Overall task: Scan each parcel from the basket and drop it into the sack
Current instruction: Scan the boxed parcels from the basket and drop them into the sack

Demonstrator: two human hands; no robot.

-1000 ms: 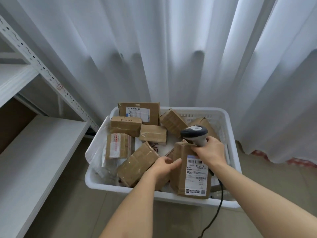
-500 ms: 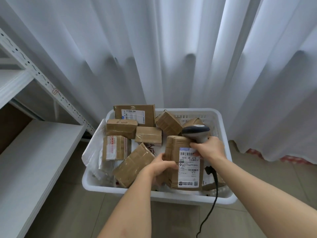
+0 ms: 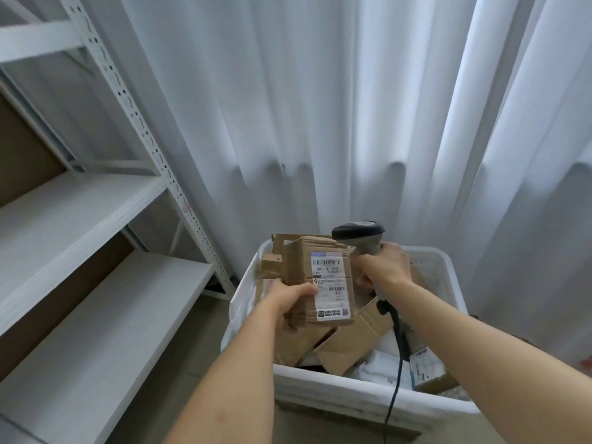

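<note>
The left hand (image 3: 290,299) grips a taped cardboard parcel (image 3: 315,280) by its lower left edge, lifted above the white plastic basket (image 3: 368,392), long axis upright, shipping label (image 3: 330,286) facing the person. The right hand (image 3: 382,267) is wrapped round the handle of a corded barcode scanner (image 3: 360,233), just right of the parcel, its head level with the parcel's top. Likely next, the scanner must turn left onto the label. No sack is in view
</note>
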